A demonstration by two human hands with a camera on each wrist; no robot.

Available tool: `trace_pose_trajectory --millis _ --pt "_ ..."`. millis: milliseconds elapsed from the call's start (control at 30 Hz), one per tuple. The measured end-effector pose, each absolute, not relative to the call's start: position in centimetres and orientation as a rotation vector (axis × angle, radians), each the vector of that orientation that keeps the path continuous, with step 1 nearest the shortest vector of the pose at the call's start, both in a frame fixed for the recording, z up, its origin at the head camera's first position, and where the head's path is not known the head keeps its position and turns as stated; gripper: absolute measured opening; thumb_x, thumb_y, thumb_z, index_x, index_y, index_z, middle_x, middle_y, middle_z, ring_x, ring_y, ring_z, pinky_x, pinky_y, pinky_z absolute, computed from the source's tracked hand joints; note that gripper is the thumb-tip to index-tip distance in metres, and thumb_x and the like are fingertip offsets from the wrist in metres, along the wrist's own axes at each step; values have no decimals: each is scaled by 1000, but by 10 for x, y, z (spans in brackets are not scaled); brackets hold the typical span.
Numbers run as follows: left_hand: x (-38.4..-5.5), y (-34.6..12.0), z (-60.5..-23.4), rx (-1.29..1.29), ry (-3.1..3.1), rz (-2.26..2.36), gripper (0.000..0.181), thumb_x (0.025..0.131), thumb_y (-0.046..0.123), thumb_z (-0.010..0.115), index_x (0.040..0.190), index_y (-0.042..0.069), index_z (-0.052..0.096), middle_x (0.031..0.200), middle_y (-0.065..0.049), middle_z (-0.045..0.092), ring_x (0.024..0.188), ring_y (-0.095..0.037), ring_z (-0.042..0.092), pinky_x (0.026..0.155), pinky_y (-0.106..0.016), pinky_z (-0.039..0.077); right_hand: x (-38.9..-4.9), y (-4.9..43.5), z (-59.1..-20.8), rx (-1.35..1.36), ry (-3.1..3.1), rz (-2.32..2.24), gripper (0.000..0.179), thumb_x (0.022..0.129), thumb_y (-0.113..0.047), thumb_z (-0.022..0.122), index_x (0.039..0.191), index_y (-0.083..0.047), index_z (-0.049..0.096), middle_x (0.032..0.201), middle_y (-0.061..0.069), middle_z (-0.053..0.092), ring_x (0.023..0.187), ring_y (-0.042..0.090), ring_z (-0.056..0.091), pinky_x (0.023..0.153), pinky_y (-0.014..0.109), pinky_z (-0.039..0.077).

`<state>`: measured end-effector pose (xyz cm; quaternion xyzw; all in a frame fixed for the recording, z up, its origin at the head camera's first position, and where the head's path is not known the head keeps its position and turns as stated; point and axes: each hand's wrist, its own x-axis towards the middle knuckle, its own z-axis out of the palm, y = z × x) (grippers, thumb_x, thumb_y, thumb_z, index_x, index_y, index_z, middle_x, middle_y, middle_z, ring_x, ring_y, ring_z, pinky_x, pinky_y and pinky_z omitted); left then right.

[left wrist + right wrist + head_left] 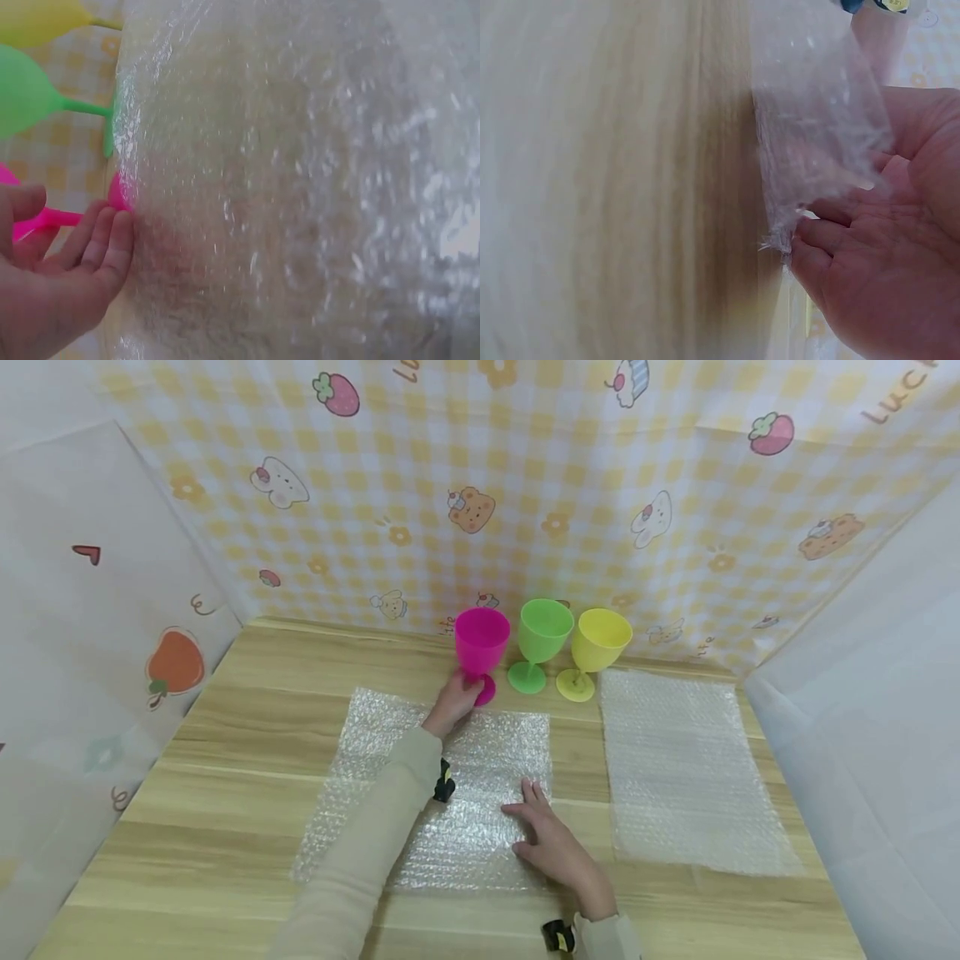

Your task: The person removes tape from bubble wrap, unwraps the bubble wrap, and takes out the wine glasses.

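At the back of the table, my left hand (454, 700) holds the stem of a bright pink plastic goblet (482, 639), which stands upright. In the left wrist view, its pink stem (61, 217) runs between thumb and fingers. A sheet of bubble wrap (472, 827) lies flat under the left forearm. Over that sheet's right edge is my right hand (555, 843), fingers spread and gripping nothing. The right wrist view has its fingertips close to the wrap's edge (810, 142); whether they touch it I cannot tell.
A green goblet (545, 631) and a yellow goblet (602, 641) stand upright right of the pink one. Another bubble wrap sheet (690, 777) lies on the table's right side. A checked cloth (555, 468) hangs behind the wooden table (202, 810).
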<state>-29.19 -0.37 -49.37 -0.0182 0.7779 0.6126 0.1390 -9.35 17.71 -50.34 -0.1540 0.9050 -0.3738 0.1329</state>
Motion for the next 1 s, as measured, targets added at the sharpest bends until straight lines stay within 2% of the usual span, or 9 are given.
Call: trace_pose_trajectory --millis 133,300,500,633,833,1000 --pt "-289 -6 -495 195 2413 1546 52 96 8 43 144 2 26 138 -22 42 127 -36 43 109 -44 34 -93 178 -505 -453 2626 -1091 53 76 -1 67 127 -6 53 152 23 11 141 41 6 110 58 17" --pt "-284 -9 -502 409 2633 1207 62 95 6 42 148 2 9 153 -18 19 137 -34 28 114 -41 23 -94 180 -505 -452 2626 -1094 53 76 -2 67 128 -7 53 153 22 10 141 41 6 110 58 16" --pt "-282 -10 -509 545 2795 740 57 95 17 45 146 3 24 153 -14 24 140 -33 23 116 -40 20 -94 180 -505 -444 2619 -1105 54 76 -2 67 128 -8 53 153 21 10 141 40 6 110 58 16" --pt "-282 -10 -508 598 2840 454 53 98 27 41 146 9 28 155 -10 18 142 -36 12 117 -44 16 -94 179 -506 -441 2611 -1109 54 76 -2 67 128 -8 53 153 21 11 141 40 6 110 58 15" --pt "-281 -8 -507 560 2925 376 52 96 29 44 144 13 34 151 -15 25 139 -42 18 113 -51 21 -94 179 -506 -430 2600 -1112 53 77 -3 67 128 -9 53 154 19 10 142 38 4 111 56 14" --pt "-280 -7 -505 506 2905 360 52 97 29 41 146 16 30 153 -13 22 139 -43 15 113 -53 19 -93 179 -507 -423 2600 -1115 53 77 -3 67 128 -9 54 154 20 10 142 38 4 111 57 15"
